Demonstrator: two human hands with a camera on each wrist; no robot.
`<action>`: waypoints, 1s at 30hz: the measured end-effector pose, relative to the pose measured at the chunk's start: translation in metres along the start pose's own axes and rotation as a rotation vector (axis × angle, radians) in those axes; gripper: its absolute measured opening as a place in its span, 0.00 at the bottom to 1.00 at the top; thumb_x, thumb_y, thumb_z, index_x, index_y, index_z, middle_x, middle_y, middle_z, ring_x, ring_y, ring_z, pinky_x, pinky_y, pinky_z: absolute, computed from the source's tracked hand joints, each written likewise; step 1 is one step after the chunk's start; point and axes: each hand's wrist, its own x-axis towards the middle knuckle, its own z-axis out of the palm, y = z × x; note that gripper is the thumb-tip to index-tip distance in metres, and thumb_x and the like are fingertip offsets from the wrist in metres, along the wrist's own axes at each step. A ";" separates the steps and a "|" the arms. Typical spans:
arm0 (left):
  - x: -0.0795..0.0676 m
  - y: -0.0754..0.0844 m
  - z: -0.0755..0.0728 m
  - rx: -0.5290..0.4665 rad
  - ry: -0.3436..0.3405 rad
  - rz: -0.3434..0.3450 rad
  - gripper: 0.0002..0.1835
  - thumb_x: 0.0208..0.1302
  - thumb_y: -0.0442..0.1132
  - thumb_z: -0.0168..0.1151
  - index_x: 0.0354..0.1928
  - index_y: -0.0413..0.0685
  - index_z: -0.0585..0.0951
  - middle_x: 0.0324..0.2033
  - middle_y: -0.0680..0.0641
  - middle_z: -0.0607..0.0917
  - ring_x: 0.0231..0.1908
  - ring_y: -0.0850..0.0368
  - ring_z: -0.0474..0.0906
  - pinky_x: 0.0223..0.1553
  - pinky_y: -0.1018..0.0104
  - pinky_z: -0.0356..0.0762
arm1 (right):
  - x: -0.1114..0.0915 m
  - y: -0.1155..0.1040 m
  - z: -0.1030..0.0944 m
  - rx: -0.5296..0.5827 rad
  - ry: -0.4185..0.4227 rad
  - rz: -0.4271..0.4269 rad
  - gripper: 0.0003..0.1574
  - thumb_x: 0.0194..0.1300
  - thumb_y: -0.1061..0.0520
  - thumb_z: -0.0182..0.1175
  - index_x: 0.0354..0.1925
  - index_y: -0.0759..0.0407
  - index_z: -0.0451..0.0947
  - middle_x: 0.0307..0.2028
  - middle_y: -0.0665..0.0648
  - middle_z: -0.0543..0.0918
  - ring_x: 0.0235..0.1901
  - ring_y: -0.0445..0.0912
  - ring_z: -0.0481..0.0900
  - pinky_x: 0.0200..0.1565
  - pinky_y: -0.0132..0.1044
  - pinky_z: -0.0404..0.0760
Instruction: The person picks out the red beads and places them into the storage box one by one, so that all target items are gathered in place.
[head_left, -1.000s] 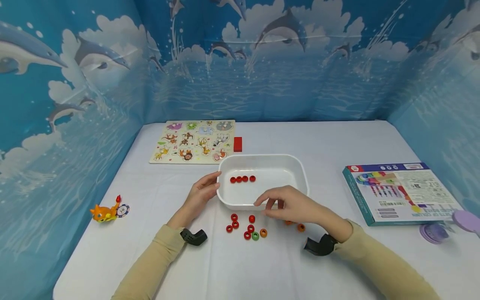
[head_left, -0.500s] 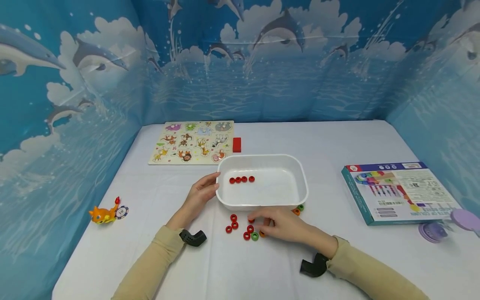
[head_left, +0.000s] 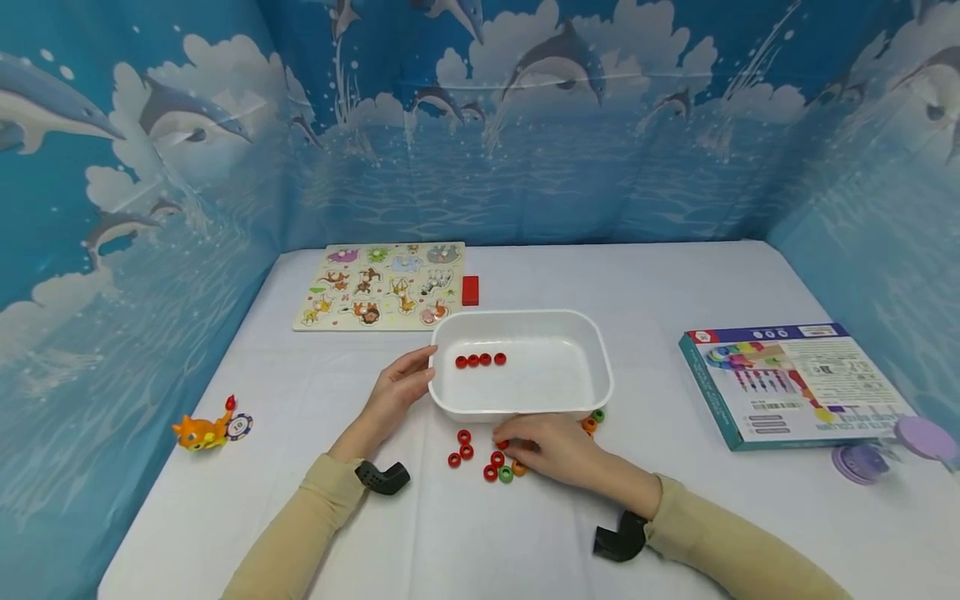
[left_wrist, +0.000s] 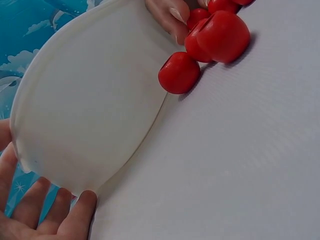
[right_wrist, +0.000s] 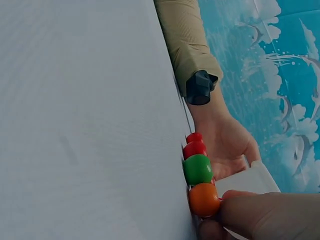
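Note:
A white plastic tray holds a short row of red beads at its left. My left hand rests its spread fingers against the tray's left end; in the left wrist view the fingertips touch its outer wall. In front of the tray, my right hand pinches a red bead at the table, partly hidden by the fingers. Several loose red beads lie left of that hand, with a green bead and an orange bead near its thumb.
More orange and green beads sit behind the right hand. An animal puzzle board and a red block stand at the back. A boxed toy and a purple object lie right; an orange toy figure is left.
My right hand has come down from the tray's front rim to the beads before it, and its fingers have closed on a red bead. The left hand stays at the tray.

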 end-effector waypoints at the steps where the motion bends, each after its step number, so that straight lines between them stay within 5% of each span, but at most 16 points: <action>1: -0.001 0.002 0.001 0.008 0.002 0.000 0.24 0.63 0.34 0.52 0.61 0.40 0.64 0.61 0.45 0.64 0.60 0.54 0.58 0.55 0.63 0.66 | 0.001 0.000 0.001 -0.013 0.004 0.001 0.13 0.56 0.56 0.61 0.43 0.48 0.80 0.42 0.40 0.79 0.44 0.33 0.74 0.44 0.28 0.74; 9: -0.005 0.007 0.004 0.025 -0.001 0.001 0.25 0.62 0.34 0.53 0.62 0.40 0.64 0.61 0.45 0.64 0.60 0.55 0.58 0.56 0.62 0.65 | -0.001 -0.012 -0.005 -0.063 0.036 0.049 0.12 0.55 0.53 0.62 0.41 0.48 0.80 0.37 0.39 0.79 0.31 0.29 0.73 0.33 0.24 0.75; 16: -0.005 0.009 0.004 0.035 0.006 -0.001 0.25 0.62 0.35 0.53 0.61 0.41 0.64 0.61 0.46 0.64 0.61 0.55 0.57 0.56 0.61 0.64 | 0.008 -0.028 -0.048 0.048 0.030 0.026 0.12 0.54 0.54 0.63 0.41 0.48 0.80 0.36 0.40 0.80 0.29 0.32 0.74 0.28 0.28 0.77; 24: 0.005 -0.007 -0.007 0.000 0.019 -0.011 0.24 0.62 0.35 0.54 0.61 0.44 0.66 0.61 0.49 0.65 0.61 0.56 0.58 0.55 0.62 0.66 | 0.064 0.001 -0.104 0.059 -0.077 0.004 0.11 0.55 0.58 0.62 0.40 0.50 0.81 0.39 0.45 0.79 0.35 0.40 0.75 0.31 0.28 0.78; 30: 0.008 -0.014 -0.008 -0.029 0.020 -0.002 0.26 0.58 0.38 0.59 0.59 0.46 0.68 0.60 0.49 0.67 0.60 0.55 0.60 0.54 0.62 0.67 | 0.104 0.039 -0.109 0.127 -0.218 0.159 0.14 0.54 0.60 0.63 0.42 0.55 0.80 0.38 0.48 0.79 0.38 0.40 0.77 0.39 0.34 0.78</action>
